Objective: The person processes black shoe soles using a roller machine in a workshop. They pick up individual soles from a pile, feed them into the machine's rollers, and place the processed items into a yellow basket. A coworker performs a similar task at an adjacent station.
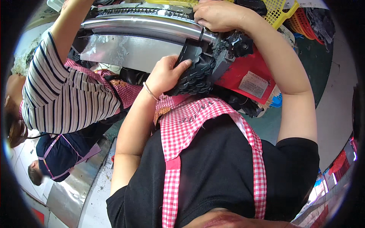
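Note:
My left hand [167, 74] is closed on a bundle of black overlapping pieces [195, 74] with rounded, scale-like edges. Its thumb presses on top and the other fingers are mostly hidden. The bundle hangs at the near side of a machine, by the right end of its shiny metal roller [152, 26]. Beyond that end, my right hand [218, 15] is bent over the far side of the roller, fingers curled together. Whatever those fingers pinch is hidden. A narrow dark strip runs from the bundle up across the roller toward my right hand.
A flat metal plate [121, 51] runs below the roller. A red panel with a label [253, 81] lies right of the bundle. Yellow [279, 15] and orange baskets [302, 24] stand at the far right. A co-worker in a striped shirt [72, 95] works close on my left.

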### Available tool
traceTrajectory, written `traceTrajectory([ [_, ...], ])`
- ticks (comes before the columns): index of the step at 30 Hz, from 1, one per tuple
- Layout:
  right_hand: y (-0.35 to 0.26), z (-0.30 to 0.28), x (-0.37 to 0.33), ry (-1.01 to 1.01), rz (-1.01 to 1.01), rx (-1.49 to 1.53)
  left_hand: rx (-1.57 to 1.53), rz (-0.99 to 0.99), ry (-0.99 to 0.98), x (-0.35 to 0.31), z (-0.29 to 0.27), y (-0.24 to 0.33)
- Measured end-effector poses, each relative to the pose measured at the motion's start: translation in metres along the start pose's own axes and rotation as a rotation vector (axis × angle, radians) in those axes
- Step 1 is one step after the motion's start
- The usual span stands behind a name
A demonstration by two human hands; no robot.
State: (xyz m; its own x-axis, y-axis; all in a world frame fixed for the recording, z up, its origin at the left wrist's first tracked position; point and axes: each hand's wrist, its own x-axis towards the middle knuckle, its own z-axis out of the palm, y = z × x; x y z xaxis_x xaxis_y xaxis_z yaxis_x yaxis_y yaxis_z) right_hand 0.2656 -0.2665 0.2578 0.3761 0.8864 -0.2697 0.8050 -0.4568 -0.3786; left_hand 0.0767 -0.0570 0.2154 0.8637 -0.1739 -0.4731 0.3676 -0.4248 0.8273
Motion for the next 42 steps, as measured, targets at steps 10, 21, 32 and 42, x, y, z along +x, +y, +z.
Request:
traceTrajectory([
  [10,-0.007,0.003,-0.017,0.069,0.083,0.0,-0.157,-0.01,-0.203,-0.03,0.012,0.025],
  [21,0.0,-0.029,-0.029,0.512,0.25,-0.198,-0.01,0.062,0.151,-0.033,0.014,0.002],
  [32,-0.009,-0.01,-0.01,0.048,0.183,0.0,-0.18,-0.004,-0.104,-0.024,0.007,0.019],
  [42,0.021,-0.029,-0.009,0.459,0.199,-0.254,-0.049,-0.05,0.084,-0.028,-0.002,0.021],
])
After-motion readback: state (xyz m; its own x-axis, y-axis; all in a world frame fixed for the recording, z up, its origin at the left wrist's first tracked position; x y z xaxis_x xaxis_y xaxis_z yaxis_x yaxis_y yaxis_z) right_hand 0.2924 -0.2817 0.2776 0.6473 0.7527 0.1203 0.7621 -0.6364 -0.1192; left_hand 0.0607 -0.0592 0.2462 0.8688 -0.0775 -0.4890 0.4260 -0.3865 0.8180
